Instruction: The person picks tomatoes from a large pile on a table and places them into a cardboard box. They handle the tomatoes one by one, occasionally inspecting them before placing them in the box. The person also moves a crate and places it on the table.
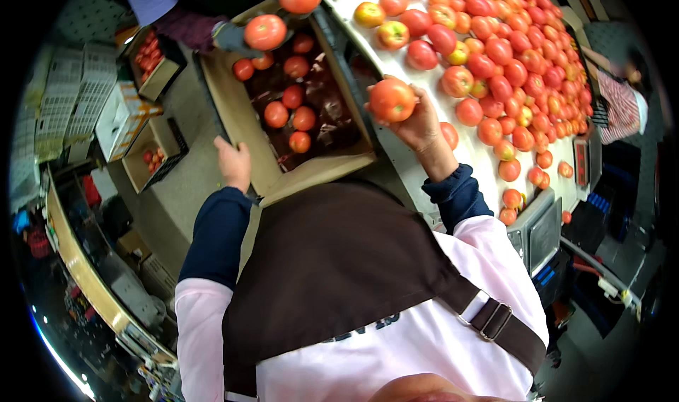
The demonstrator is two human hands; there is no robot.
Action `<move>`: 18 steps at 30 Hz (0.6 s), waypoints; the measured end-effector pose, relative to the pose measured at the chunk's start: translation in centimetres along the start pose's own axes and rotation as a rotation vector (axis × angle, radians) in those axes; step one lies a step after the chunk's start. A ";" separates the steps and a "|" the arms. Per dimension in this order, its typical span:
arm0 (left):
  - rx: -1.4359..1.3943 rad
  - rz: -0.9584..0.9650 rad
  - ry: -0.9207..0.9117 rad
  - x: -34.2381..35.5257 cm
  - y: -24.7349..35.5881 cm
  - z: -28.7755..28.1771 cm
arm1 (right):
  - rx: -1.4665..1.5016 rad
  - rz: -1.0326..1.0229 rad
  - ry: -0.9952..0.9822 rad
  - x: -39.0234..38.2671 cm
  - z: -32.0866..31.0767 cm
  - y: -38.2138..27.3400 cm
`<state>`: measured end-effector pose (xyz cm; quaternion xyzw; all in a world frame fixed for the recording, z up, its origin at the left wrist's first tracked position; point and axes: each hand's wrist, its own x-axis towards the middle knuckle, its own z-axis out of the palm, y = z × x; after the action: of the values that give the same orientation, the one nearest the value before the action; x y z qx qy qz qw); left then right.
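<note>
My right hand holds a large orange-red tomato above the gap between the crate and the sorting table. My left hand lies over the crate's left rim near its front corner, thumb on the inner side and fingers on the outer side. The crate is lined with brown cardboard and dark red plastic film. Several tomatoes sit on the film. At the far end, another person's grey-gloved hand holds a large tomato over the crate.
To the right, a white table bears a wide spread of red and yellowish tomatoes. A scale stands at its near end. On the left floor are crates of tomatoes and stacked white crates. Another person stands far right.
</note>
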<state>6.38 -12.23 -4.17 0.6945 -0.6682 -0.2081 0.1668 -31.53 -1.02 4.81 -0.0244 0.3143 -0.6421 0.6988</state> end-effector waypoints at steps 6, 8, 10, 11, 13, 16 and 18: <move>0.049 -0.021 0.016 0.0 0.4 0.1 | 0.164 -0.565 0.138 -2.8 -10.9 -16.0; 0.058 -0.064 -0.049 0.2 1.4 -0.4 | 0.245 -0.807 0.317 -3.9 -12.9 -19.7; 0.039 -0.068 -0.050 -0.2 1.2 -0.9 | 0.168 -0.783 0.347 -3.6 -12.8 -20.2; 0.007 -0.040 -0.025 -0.2 1.1 -0.6 | 0.101 -0.717 0.270 -3.1 -13.2 -20.2; 0.061 -0.034 0.021 0.0 0.6 -0.1 | 0.010 -0.559 0.216 -1.0 -9.7 -16.4; 0.071 -0.096 -0.019 0.3 1.1 -0.3 | -0.246 -0.255 0.049 3.0 -4.5 -8.0; 0.114 -0.118 -0.017 0.3 0.5 -0.2 | -0.469 -0.006 -0.018 6.0 0.0 -2.0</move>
<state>6.10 -12.53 -3.75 0.7394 -0.6381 -0.1852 0.1086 -33.38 -6.85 3.22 -0.1928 0.4488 -0.5533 0.6747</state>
